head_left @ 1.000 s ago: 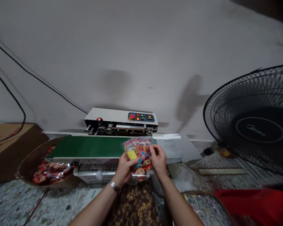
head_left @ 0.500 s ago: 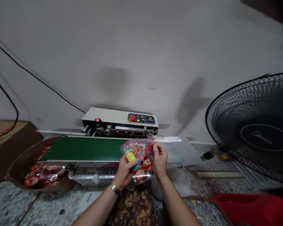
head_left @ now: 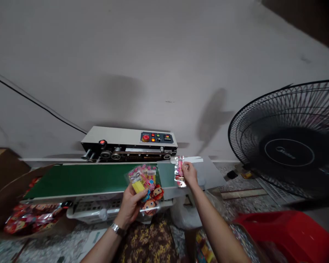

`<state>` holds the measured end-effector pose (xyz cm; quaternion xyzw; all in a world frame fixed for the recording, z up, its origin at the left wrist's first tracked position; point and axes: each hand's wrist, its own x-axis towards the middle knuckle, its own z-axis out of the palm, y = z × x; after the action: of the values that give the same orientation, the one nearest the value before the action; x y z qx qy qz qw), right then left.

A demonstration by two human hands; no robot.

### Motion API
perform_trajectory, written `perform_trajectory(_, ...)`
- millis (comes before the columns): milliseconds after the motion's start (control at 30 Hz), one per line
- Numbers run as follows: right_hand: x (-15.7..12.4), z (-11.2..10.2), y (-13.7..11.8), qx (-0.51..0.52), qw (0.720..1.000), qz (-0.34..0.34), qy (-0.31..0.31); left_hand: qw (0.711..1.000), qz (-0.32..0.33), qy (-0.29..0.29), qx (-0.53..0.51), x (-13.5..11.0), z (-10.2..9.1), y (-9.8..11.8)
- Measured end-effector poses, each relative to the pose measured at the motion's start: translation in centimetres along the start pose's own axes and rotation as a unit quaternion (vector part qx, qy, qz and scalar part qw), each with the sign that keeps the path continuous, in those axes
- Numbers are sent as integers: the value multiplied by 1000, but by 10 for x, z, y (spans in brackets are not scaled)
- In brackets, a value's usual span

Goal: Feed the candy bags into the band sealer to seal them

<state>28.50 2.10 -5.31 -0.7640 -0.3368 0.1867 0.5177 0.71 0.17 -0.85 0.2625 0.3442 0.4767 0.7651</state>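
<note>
— What has the left hand [head_left: 131, 202] got?

— A stack of clear packets [head_left: 145, 182] full of bright little toys, fingers curled round its lower edge. It is held up in front of the green belt [head_left: 79, 179], near the belt's right end.

— And the right hand [head_left: 190, 173]?

— Further right, apart from the stack. Its fingers pinch a single packet [head_left: 179, 171] by the edge, at the grey surface [head_left: 211, 175] where the belt ends — whether the packet touches that surface I cannot tell.

— What stands behind?

— The sealing machine [head_left: 128, 144], with a red button and small lit lamps on its panel, set against the wall just beyond the belt.

— Anything else about?

— A brown basket [head_left: 5, 193] of red packets at the belt's left end, a black fan [head_left: 287, 135] at the right, and a red tub [head_left: 290, 233] low on the right — all well away from both hands.
</note>
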Motion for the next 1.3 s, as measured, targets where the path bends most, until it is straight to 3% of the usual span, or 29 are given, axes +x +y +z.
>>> perform_trajectory(167,17,7,13,-123,992,-1,-6,1000,-2,2,-2,0,-2,-1)
perform_trajectory(433,17,42,-1,-222,973,-13,-57,1000,-7,-2,-4,1,1,3)
perform_trajectory(567,3,47,-20,-247,963,-91,-62,1000,-5,-3,-6,1,4,2)
perform_trajectory(667,-20,43,-39,-145,974,-164,-59,1000,-4,-13,-9,2,6,2)
perform_trajectory(767,-51,38,-58,25,974,-153,-166,1000,1,-14,-15,4,9,0)
perform_trajectory(867,-81,36,-72,74,960,-156,-221,1000,17,-9,-25,6,14,-4)
perform_trajectory(967,-87,35,-72,82,973,-162,-143,999,24,2,-25,7,16,-7)
perform_trajectory(1067,-62,27,-55,75,989,-122,-45,1000,20,14,-14,7,13,-7)
perform_trajectory(1167,-24,13,-29,-66,995,-72,-5,1000,10,23,-3,7,7,-4)
perform_trajectory(1300,12,5,-3,-229,973,-26,14,1000,-1,26,4,7,1,-1)
